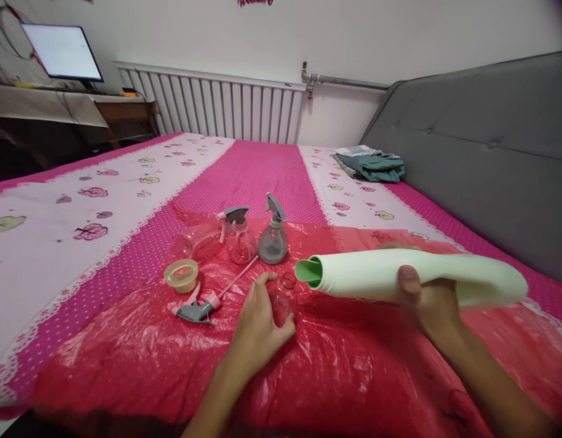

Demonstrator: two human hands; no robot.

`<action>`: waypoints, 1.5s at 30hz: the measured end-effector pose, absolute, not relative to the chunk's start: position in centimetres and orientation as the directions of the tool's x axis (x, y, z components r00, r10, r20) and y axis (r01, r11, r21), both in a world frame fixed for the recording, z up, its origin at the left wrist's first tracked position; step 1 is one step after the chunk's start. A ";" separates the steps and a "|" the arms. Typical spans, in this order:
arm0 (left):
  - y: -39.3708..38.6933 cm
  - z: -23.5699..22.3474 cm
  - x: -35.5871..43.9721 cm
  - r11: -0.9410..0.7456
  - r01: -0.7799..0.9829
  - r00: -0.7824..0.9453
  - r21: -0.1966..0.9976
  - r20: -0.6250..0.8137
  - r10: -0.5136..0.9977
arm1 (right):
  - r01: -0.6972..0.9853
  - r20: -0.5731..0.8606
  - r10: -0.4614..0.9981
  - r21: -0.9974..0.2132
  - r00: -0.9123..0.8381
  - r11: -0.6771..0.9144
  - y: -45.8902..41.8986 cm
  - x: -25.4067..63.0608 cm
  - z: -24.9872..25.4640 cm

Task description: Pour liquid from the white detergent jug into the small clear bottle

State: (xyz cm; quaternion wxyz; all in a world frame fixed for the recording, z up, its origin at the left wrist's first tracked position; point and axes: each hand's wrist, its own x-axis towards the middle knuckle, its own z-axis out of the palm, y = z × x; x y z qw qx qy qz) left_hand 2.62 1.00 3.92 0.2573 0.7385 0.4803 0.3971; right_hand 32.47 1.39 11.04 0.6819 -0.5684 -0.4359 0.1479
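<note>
My left hand (259,325) is wrapped round a small clear bottle (286,298) standing uncapped on the red plastic sheet (349,365). Gripped in my right hand (429,298) is a large pale green bottle (363,274), tilted onto its side. Its green spout (309,272) points left, just beside and above the small bottle's mouth. No liquid can be made out at the spout. Left of my left hand lies a grey and pink spray trigger head (199,309) with its thin tube reaching toward the upright bottles.
Behind stand a clear spray bottle (241,242) and a grey spray bottle (272,240). A yellowish round container (181,275) and a transparent object (201,242) sit to the left. Folded clothes (372,164) lie near the grey headboard (482,134).
</note>
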 end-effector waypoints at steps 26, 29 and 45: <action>1.0 3.8 2.7 -0.427 0.510 0.237 0.747 0.355 0.904 | 0.890 0.636 0.770 -0.326 -0.044 0.320 1.3 33.5 14.1; 1.1 3.7 2.7 -0.429 0.517 0.241 0.741 0.355 0.903 | 0.917 0.666 0.736 -0.210 -0.120 0.340 1.3 33.6 14.3; 1.0 3.7 2.8 -0.438 0.529 0.249 0.727 0.360 0.899 | 0.939 0.678 0.710 -0.084 -0.192 0.334 1.3 33.4 15.0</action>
